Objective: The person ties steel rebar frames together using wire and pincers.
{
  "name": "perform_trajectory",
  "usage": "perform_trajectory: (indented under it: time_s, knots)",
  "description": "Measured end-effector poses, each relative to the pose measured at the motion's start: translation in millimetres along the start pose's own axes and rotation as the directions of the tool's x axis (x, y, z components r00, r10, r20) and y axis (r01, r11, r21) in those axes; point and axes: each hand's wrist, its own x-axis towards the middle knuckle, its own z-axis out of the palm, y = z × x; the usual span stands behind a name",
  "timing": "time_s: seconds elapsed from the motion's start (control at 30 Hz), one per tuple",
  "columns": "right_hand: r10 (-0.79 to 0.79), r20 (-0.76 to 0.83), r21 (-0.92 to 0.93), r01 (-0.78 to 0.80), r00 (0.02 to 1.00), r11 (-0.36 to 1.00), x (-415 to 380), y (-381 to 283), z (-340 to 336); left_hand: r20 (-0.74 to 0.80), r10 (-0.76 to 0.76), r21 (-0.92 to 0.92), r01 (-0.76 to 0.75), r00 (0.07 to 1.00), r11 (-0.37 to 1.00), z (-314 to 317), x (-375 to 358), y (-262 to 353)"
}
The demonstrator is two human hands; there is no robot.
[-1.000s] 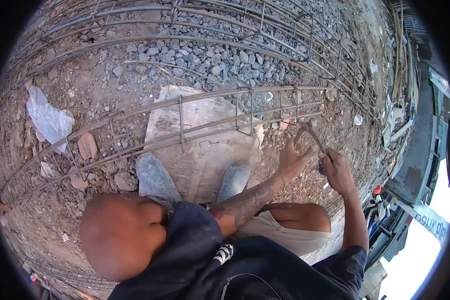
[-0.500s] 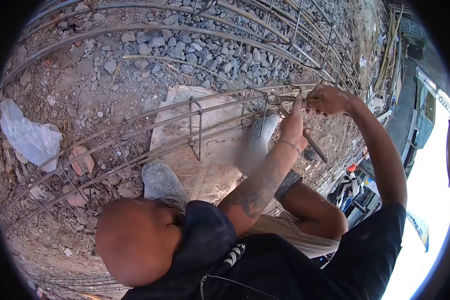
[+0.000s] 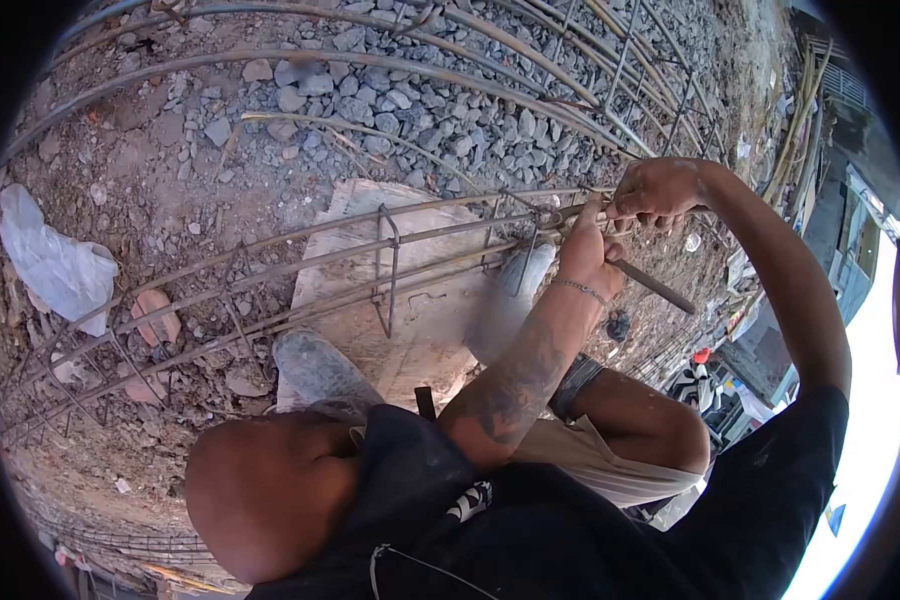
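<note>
My left hand (image 3: 590, 258) is closed around a pair of long-handled pincers; one dark handle (image 3: 655, 286) sticks out beyond the palm. Right against it, my right hand (image 3: 660, 192) is bent over with curled fingers, apparently on the pincers' other handle, which is mostly hidden. The pincers' jaws (image 3: 548, 216) lie at a cage of steel rebar (image 3: 335, 241), beside a square stirrup (image 3: 394, 262). Fingers cover much of that joint, so any wire there cannot be made out.
Beneath the cage a wooden board (image 3: 345, 205) lies on the dirt between two grey boots (image 3: 315, 365). More rebar (image 3: 270, 55) runs across grey gravel (image 3: 450, 125) beyond. A crumpled plastic bag (image 3: 55, 255) and a brick piece (image 3: 155, 315) lie leftward.
The free handle of the pincers has swung outward to the right. My right hand has shifted slightly and its wrist is more bent. The view has shifted a little.
</note>
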Motion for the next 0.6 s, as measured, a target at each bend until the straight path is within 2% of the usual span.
perform_trajectory:
  time_s: [0.03, 0.07, 0.1, 0.13, 0.2, 0.23, 0.27, 0.3, 0.33, 0.4, 0.47, 0.5, 0.53, 0.57, 0.6]
  knots:
    - [0.028, 0.033, 0.069, -0.031, 0.999, 0.997, 2, 1, 0, 0.0, 0.002, -0.006, -0.002, 1.0, 1.0, 4, 2, 0]
    - [0.054, 0.068, 0.133, -0.063, 0.996, 0.989, 4, 2, -2, -0.064, -0.033, -0.119, 0.025, 0.997, 0.993, 10, 6, 3]
    - [0.055, 0.071, 0.122, -0.064, 0.996, 0.99, 4, 2, -3, -0.121, -0.076, -0.234, 0.046, 0.99, 0.971, 15, 9, 5]
    - [0.062, 0.111, 0.184, -0.082, 0.992, 0.979, -2, -4, -1, -0.119, -0.076, -0.244, 0.045, 0.99, 0.969, 12, 14, 7]
    - [0.071, 0.159, 0.246, -0.109, 0.985, 0.963, 2, -1, 3, -0.028, 0.122, -0.194, -0.125, 0.992, 0.973, 1, 22, 10]
    - [-0.194, -0.03, -0.031, 0.193, 0.98, 0.981, 6, -8, 7, -0.204, -0.004, -0.285, -0.056, 0.979, 0.957, 12, 22, 20]
    - [-0.484, -0.125, -0.341, 0.421, 0.866, 0.841, 8, -15, 10, -0.207, -0.009, -0.29, -0.053, 0.978, 0.956, 10, 20, 16]
    - [0.044, 0.07, 0.337, -0.065, 0.997, 0.939, -4, -17, 5, -0.117, 0.056, -0.267, -0.086, 0.992, 0.96, 6, 13, 10]
    - [0.041, 0.068, 0.33, -0.061, 0.997, 0.942, -12, -22, 4, -0.016, 0.125, -0.247, -0.125, 0.992, 0.961, 5, 10, 7]
    - [0.131, -0.081, 0.335, -0.097, 0.988, 0.937, -25, -24, 4, -0.08, 0.135, -0.261, -0.152, 0.988, 0.953, 13, 7, 4]
    - [0.176, 0.003, 0.34, -0.166, 0.984, 0.925, -48, -44, 1, -0.095, 0.145, -0.23, -0.163, 0.985, 0.959, 14, 5, 3]
    - [0.133, -0.02, 0.021, -0.133, 0.991, 0.991, -56, -55, 3, -0.142, 0.134, -0.211, -0.163, 0.981, 0.964, 16, 0, 3]
    - [0.083, -0.031, -0.297, -0.088, 0.996, 0.951, -62, -61, 10, -0.143, 0.133, -0.209, -0.161, 0.981, 0.964, 16, 4, 4]
    - [-0.002, -0.239, -0.427, -0.103, 0.971, 0.898, -67, -60, 29, -0.151, 0.133, -0.245, -0.167, 0.98, 0.955, 14, 8, 5]
    - [0.0, -0.236, -0.422, -0.103, 0.972, 0.901, -61, -57, 41, -0.157, 0.135, -0.281, -0.175, 0.978, 0.943, 13, 12, 5]
